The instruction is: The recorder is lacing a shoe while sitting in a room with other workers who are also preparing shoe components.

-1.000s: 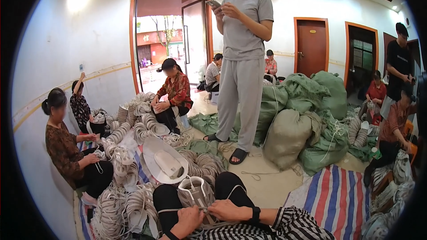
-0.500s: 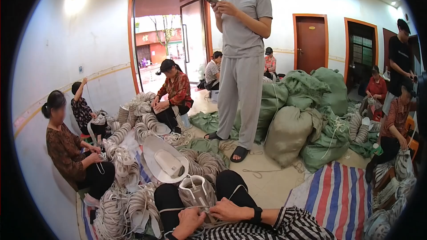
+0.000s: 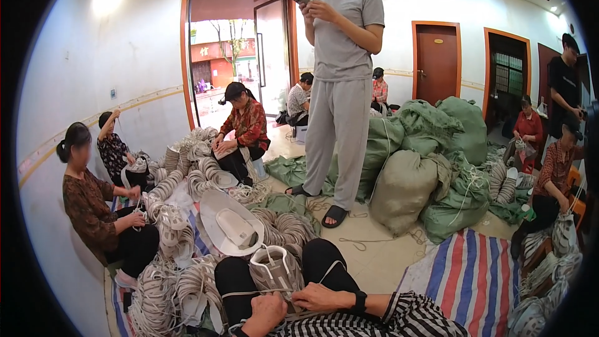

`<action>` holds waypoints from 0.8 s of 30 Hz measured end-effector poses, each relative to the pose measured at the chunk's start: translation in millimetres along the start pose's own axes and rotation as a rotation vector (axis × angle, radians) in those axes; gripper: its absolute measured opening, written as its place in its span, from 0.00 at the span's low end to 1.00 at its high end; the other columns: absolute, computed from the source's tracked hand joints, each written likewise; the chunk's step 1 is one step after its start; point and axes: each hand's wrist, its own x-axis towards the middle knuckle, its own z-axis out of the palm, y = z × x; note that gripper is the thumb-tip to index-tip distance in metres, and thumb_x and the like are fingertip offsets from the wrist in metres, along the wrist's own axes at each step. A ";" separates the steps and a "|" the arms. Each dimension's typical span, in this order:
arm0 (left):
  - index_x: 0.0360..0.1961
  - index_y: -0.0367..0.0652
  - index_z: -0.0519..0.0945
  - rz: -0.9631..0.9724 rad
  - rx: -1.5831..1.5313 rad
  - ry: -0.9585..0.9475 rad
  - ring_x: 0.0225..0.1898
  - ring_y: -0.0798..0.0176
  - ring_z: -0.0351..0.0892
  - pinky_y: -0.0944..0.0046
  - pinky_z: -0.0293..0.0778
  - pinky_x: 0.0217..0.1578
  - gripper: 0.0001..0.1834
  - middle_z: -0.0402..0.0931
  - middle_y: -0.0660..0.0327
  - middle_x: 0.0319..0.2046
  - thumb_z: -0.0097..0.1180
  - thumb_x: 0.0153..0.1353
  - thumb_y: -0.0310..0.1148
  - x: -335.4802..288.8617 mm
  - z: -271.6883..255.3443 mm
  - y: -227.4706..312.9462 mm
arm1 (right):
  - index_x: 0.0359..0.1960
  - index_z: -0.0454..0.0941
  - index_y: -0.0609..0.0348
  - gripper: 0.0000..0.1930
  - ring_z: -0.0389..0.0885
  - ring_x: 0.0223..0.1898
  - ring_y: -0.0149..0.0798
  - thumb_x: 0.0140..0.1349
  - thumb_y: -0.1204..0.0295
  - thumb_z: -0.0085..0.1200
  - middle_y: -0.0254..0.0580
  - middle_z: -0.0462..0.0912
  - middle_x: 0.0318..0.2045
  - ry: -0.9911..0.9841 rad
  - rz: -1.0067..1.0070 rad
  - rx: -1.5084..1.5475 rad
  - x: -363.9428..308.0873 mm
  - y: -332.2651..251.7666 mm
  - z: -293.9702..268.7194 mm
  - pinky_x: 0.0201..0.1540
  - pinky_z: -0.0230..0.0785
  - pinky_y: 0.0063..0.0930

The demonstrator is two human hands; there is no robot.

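A beige and white shoe upper (image 3: 272,271) stands between my knees, its collar opening turned up. At its lower front my left hand (image 3: 268,310) is closed, fingertips pinched on a shoelace. Close beside it my right hand (image 3: 321,298), with a black band at the wrist, is also closed on the shoelace. Pale lace strands run across my dark trouser legs on both sides of the upper. The lace ends between the fingers are too small to follow. Just beyond the upper lies a large pale shoe-shaped piece (image 3: 231,223) with a light insole-like panel.
Stacked shoe uppers (image 3: 155,299) crowd my left and reach back along the floor. Striped sheeting (image 3: 468,278) covers the floor at right. Full green sacks (image 3: 458,196) stand beyond it. A person in grey (image 3: 346,87) stands ahead holding a phone; other people sit around working.
My hands stay at the upper's front with only a slight shift of the fingers. The seated person at left has moved one hand away from the other.
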 end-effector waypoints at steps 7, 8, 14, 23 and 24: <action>0.30 0.39 0.76 0.034 0.106 0.020 0.23 0.51 0.82 0.51 0.75 0.24 0.14 0.77 0.52 0.19 0.59 0.52 0.40 -0.4 15.2 -1.0 | 0.42 0.78 0.61 0.12 0.80 0.29 0.55 0.64 0.67 0.50 0.53 0.81 0.26 0.032 -0.016 0.077 -0.3 4.5 1.0 0.33 0.71 0.42; 0.30 0.39 0.76 0.049 0.104 0.053 0.23 0.51 0.82 0.51 0.75 0.24 0.14 0.77 0.52 0.19 0.59 0.52 0.40 -0.2 15.7 -0.6 | 0.42 0.78 0.61 0.12 0.80 0.29 0.55 0.64 0.67 0.50 0.53 0.81 0.26 0.032 -0.017 0.076 -0.4 5.4 1.2 0.33 0.71 0.42; 0.25 0.38 0.81 -0.204 -0.331 -0.054 0.26 0.46 0.81 0.49 0.75 0.30 0.12 0.79 0.50 0.22 0.55 0.51 0.37 9.6 8.4 -15.5 | 0.42 0.78 0.62 0.13 0.80 0.30 0.54 0.65 0.66 0.49 0.54 0.80 0.27 -0.010 0.112 0.183 1.1 13.7 1.5 0.32 0.70 0.42; 0.26 0.38 0.84 -0.335 -0.639 -0.225 0.27 0.52 0.83 0.56 0.77 0.34 0.16 0.80 0.52 0.20 0.55 0.52 0.41 20.1 17.3 -34.4 | 0.34 0.70 0.65 0.14 0.75 0.29 0.58 0.67 0.64 0.46 0.57 0.74 0.24 -0.140 -0.087 0.170 -1.4 7.6 5.0 0.32 0.66 0.45; 0.26 0.37 0.84 -0.329 -0.671 -0.228 0.25 0.54 0.83 0.57 0.77 0.33 0.15 0.80 0.53 0.19 0.54 0.52 0.40 19.9 18.0 -34.7 | 0.33 0.70 0.65 0.13 0.74 0.30 0.57 0.67 0.64 0.46 0.55 0.73 0.24 -0.148 -0.106 0.199 -1.2 6.7 5.4 0.34 0.66 0.44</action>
